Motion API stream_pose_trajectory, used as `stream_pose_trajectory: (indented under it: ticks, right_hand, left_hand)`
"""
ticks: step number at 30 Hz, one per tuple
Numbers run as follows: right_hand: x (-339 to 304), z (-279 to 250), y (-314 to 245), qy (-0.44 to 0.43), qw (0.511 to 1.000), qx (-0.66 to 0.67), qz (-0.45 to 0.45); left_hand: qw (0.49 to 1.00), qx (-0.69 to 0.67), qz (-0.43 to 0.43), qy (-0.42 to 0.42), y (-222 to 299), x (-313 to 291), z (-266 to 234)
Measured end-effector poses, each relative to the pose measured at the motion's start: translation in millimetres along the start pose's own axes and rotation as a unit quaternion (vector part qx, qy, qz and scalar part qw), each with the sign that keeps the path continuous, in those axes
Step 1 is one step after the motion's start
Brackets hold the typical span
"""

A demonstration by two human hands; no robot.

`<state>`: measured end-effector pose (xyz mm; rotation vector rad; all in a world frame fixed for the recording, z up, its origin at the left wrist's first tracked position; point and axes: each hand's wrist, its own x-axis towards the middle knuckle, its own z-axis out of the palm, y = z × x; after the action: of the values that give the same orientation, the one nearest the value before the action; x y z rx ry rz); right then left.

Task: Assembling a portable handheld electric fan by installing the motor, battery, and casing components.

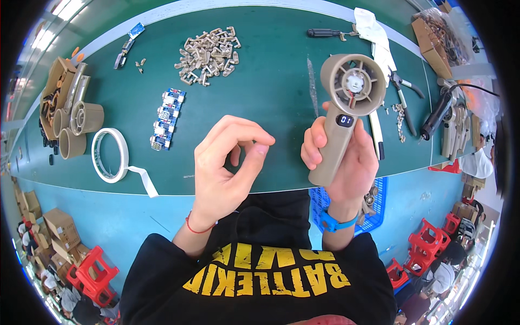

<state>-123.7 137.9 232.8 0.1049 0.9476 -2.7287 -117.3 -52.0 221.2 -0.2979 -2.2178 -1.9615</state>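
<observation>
My right hand point(352, 157) is wrapped round the handle of a beige handheld fan point(337, 143), held upright above the table's near edge. Its round head has an open front, with spokes and a white motor hub showing inside. A small dark display on the handle is lit. To the left, my left hand point(227, 162) hovers with thumb and index fingertips pressed together; nothing shows between them. Nearest to it is a strip of blue circuit boards point(167, 120), lying flat on the green table point(254, 70). No other thing touches either hand.
Beige plastic clips point(207, 54) lie heaped at the back. At left are a tape roll point(96, 157), round beige housings point(86, 117) and a carton point(54, 81). Pliers point(403, 100), an electric screwdriver point(437, 114) and a black-handled tool point(324, 33) lie right. Below stands a blue basket point(379, 208).
</observation>
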Motion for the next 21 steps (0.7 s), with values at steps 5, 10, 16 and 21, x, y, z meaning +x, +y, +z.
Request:
stream_pose_trajectory:
  ticks: [5,10,16,21]
  right_hand:
    - [-1,1,7,0.007,0.993,-0.114,-0.031]
    - [-2,13,11,0.061,0.962,-0.264,-0.041]
    - [-7,16,12,0.073,0.957,-0.277,-0.042]
    - [-5,17,16,0.051,0.943,-0.324,-0.051]
  left_hand:
    - [1.000,0.001,-0.001,0.000,0,-1,0]
    - [0.999,0.010,-0.023,-0.031,4,-2,-4]
    - [0.999,0.004,-0.025,-0.032,4,-1,-4]
    - [1.000,-0.001,-0.008,0.001,0,-1,-1]
